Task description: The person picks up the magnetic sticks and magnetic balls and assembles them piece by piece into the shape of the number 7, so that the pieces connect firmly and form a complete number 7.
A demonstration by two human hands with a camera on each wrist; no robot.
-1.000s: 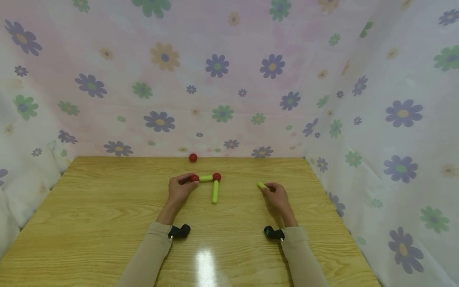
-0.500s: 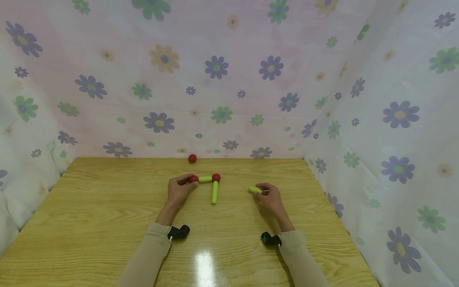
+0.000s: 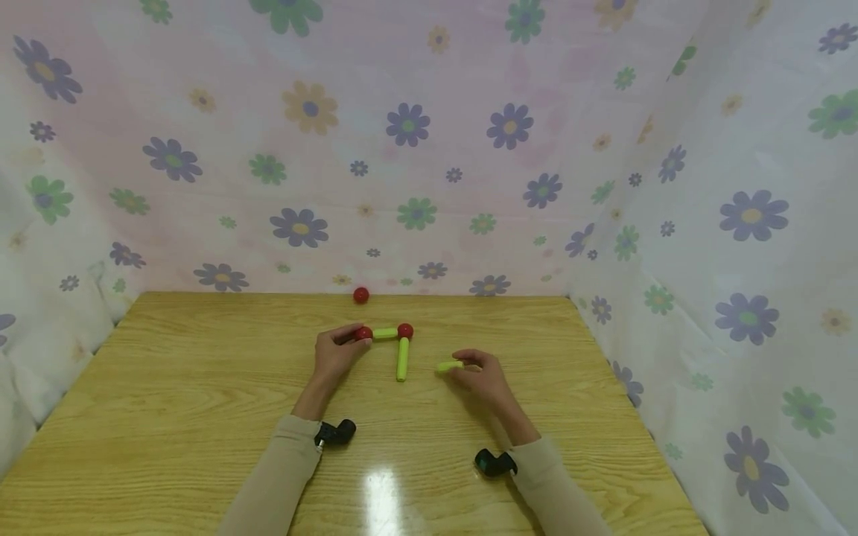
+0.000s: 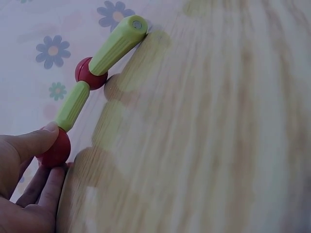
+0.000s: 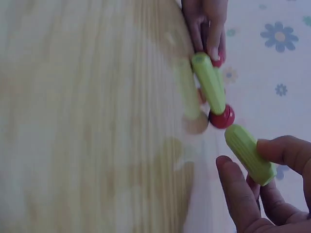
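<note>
My left hand [image 3: 334,354] pinches a red ball [image 3: 364,334] at the left end of a joined piece on the table. From that ball a short yellow-green magnetic rod [image 3: 385,333] runs right to a second red ball [image 3: 405,331]. A longer yellow-green rod [image 3: 402,361] extends from the second ball toward me; its free end shows a round metal disc in the left wrist view. Right of the piece and apart from it, my right hand [image 3: 484,378] pinches another yellow-green magnetic rod [image 5: 248,153] between thumb and fingers, its tip pointing left.
One loose red ball [image 3: 361,295] sits at the back edge of the wooden table [image 3: 201,387]. Flowered curtains [image 3: 456,134] enclose the back and sides. A black wrist camera [image 3: 496,462] juts inward from the right cuff, another [image 3: 337,432] from the left.
My right hand has moved left and slightly nearer to me, bringing its rod closer to the joined piece. The rod has turned to lie more level. My left hand stays put.
</note>
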